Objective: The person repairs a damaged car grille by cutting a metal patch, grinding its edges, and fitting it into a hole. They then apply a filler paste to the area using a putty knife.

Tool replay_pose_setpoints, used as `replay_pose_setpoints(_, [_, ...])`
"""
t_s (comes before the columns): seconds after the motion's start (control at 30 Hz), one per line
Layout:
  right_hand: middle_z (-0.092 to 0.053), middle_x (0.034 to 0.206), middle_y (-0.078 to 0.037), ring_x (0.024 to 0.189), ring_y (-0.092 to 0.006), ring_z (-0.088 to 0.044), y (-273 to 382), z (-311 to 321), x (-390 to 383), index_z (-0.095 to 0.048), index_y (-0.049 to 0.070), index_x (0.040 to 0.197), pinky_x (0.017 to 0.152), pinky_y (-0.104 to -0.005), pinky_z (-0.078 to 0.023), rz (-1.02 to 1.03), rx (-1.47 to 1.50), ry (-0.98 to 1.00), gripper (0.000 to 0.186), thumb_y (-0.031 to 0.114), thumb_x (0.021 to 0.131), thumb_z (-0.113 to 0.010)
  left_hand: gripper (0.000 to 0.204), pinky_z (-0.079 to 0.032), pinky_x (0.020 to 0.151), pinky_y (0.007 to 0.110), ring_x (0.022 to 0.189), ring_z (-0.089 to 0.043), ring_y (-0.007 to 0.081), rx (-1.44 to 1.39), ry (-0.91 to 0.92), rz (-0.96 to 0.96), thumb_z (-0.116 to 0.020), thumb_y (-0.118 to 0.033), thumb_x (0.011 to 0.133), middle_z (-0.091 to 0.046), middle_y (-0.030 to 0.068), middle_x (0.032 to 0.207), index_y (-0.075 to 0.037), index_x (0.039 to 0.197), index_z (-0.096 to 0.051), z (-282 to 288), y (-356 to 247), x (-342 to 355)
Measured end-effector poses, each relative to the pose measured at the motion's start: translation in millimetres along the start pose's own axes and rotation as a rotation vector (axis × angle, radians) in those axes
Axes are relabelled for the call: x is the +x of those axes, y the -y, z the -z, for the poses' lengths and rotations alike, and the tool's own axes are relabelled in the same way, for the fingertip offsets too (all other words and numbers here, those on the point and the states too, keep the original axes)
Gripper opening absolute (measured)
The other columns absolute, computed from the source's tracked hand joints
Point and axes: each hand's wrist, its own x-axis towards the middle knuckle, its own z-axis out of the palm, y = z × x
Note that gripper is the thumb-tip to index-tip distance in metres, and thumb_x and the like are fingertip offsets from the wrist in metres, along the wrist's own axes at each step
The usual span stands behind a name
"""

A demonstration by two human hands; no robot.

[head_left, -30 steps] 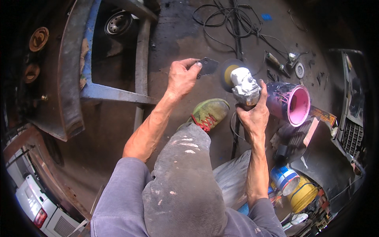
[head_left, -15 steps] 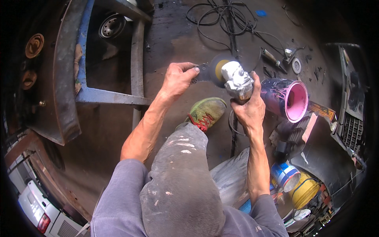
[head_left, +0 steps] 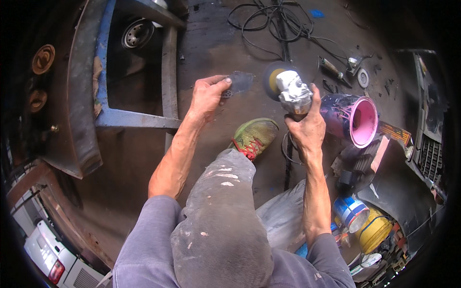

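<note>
My right hand [head_left: 306, 129] is wrapped round an angle grinder [head_left: 294, 93] with a silver head. Its round disc [head_left: 272, 80], dark with a yellowish centre, faces left and looks blurred. Pinched between the thumb and fingers of my left hand [head_left: 207, 96] is a small flat dark metal plate [head_left: 241, 82]. A gap lies between the plate's right edge and the disc. The plate is slightly smeared, so its exact outline is hard to make out.
At left stands a blue and grey metal frame [head_left: 139, 120]. A paint-stained bucket [head_left: 363, 122] with a pink inside lies tipped to the right of the grinder. Coiled black cables [head_left: 273, 24] lie on the floor ahead. Cans [head_left: 350, 213] and a yellow container [head_left: 373, 231] sit at lower right.
The plate and disc have come apart: my left hand has moved slightly left with the plate, and the grinder slightly right. The plate's tilt has changed.
</note>
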Motion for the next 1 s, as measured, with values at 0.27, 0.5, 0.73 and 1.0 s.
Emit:
replay_pose_setpoints(0.27, [-0.066,0.124,-0.021,0.101,-0.0422,-0.069,4.3,-13.2,-20.8,-0.028,0.017,0.155,0.082,-0.0451,-0.057,0.244,0.028,-0.054,0.101,0.007,0.066,-0.075,0.031,-0.048,0.062,0.025,0.073,-0.062,0.0095,-0.15,-0.052,-0.004,-0.068,-0.016,0.092,-0.072,0.0048,0.088,0.006,0.115,-0.071,-20.9,4.4,3.0])
replay_pose_setpoints(0.5, [-0.067,0.12,-0.021,0.099,-0.0419,-0.069,-1.1,-14.9,-12.7,-0.03,0.017,0.155,0.079,-0.0456,-0.057,0.144,-0.017,-0.086,0.099,0.005,0.067,-0.073,0.029,-0.053,0.073,0.024,0.081,-0.067,0.0102,-0.068,-0.072,0.002,-0.067,-0.009,0.094,-0.074,0.0075,0.097,0.008,0.117,-0.069,-23.3,10.2,4.7])
replay_pose_setpoints(0.73, [-0.066,0.118,-0.022,0.097,-0.0426,-0.069,1.8,-16.3,-19.5,-0.029,0.018,0.155,0.079,-0.0462,-0.057,0.226,-0.034,-0.055,0.1,0.007,0.066,-0.073,0.031,-0.053,0.075,0.025,0.083,-0.068,0.0115,-0.038,-0.097,-0.012,-0.068,-0.009,0.094,-0.074,0.009,0.099,0.009,0.119,-0.068,-29.3,1.2,0.0])
replay_pose_setpoints(1.0, [-0.069,0.118,-0.023,0.107,-0.0429,-0.068,-1.2,-2.4,-12.7,-0.025,0.02,0.155,0.09,-0.0458,-0.055,0.122,0.057,-0.056,0.101,0.01,0.068,-0.076,0.026,-0.049,0.064,0.026,0.074,-0.062,0.0096,-0.086,-0.063,-0.04,-0.068,-0.014,0.094,-0.073,0.0052,0.09,0.004,0.113,-0.072,-19.1,9.4,2.5])
